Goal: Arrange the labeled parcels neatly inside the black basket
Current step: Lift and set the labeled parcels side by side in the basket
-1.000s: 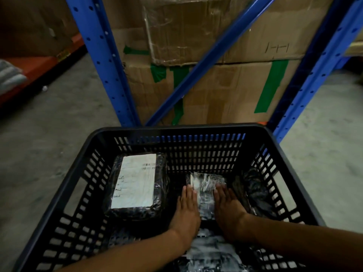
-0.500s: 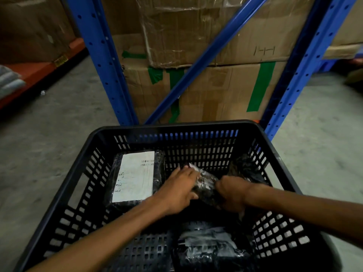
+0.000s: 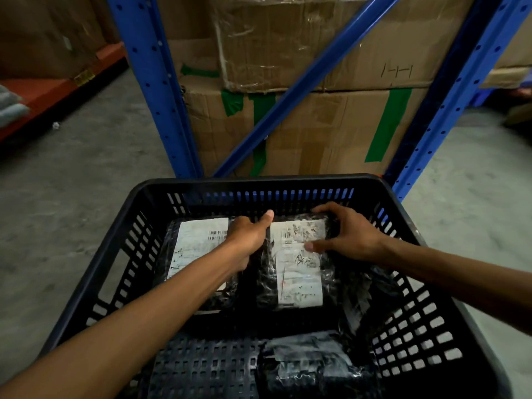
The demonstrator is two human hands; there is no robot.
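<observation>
- Left hand [image 3: 250, 232]: placed at the left edge of the right labeled parcel [image 3: 298, 262], thumb stretched toward the far wall of the basket, fingers curled down into the gap between the two far parcels; whether they are closed on the wrap cannot be told.
- Right hand [image 3: 347, 236]: spread over the right parcel's far right corner, fingers hooked over its top edge, thumb laid flat on the white label.
- Right labeled parcel: black wrap, label up, laid flat at the far middle of the basket floor.
- Left labeled parcel [image 3: 195, 251]: black wrap, label up, set just beside the first, partly covered by the left forearm.
- Third wrapped parcel [image 3: 311, 367]: lying at the near right of the floor, well apart from the labeled pair.
- Dark crumpled wrap [image 3: 365, 295]: seen against the right wall; contents unclear.
- Black basket [image 3: 259, 182]: slotted walls, perforated floor, set on grey concrete.
- Blue rack uprights [image 3: 155, 82] and taped cardboard cartons [image 3: 331, 125]: standing behind the basket.
</observation>
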